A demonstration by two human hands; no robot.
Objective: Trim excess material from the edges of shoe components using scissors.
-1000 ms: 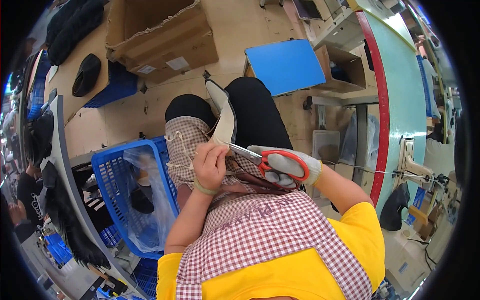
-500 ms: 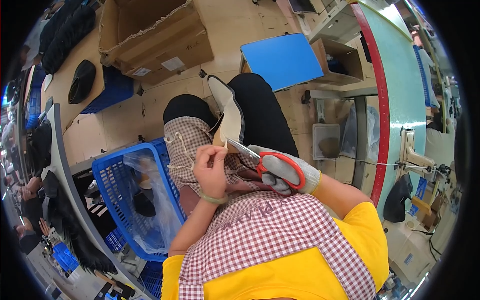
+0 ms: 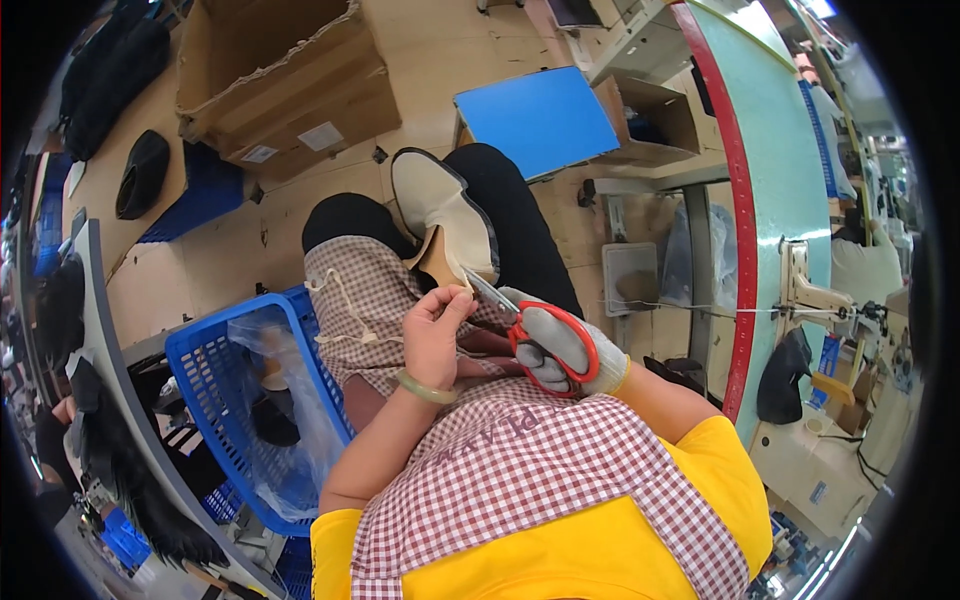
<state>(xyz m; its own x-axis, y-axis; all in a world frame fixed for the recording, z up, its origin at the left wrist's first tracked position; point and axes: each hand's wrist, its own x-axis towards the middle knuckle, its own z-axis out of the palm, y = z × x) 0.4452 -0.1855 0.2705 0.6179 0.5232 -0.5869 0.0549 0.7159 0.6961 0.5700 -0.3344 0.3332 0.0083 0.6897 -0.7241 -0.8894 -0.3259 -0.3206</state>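
"How's the left hand [image 3: 432, 335] set?"

"Bare, reaching forward over the lap, with the forearm slanting up and inward. A pale bracelet [image 3: 425, 389] rings the wrist. Its fingers are curled, and the grip is thumb against forefinger."

"Pinching what?"

"The near end of the piece [image 3: 445, 215], a cream and tan thing edged in black. The fingertips cover the exact spot, so I can't tell how much they hold."

"Where does the piece lie?"

"Over the thighs, between the knees. It runs away from the left hand, and its rounded far end sits beside the right leg [image 3: 525, 220]."

"And the right hand [image 3: 570, 348]?"

"Gloved in grey and white, just right of the left one and a little nearer the body. The elbow is out to the side, and the forearm angles inward. That grip is wrapped through the red handles of the scissors [image 3: 490, 290]."

"Which way do the blades point?"

"Forward and to the left, tips at the piece, close by the pinching fingers. Whether the blades are parted, I can't tell."

"Anything near the left arm?"

"A blue basket [image 3: 205, 390], out to its left. The checked apron [image 3: 520, 470] lies behind both hands."
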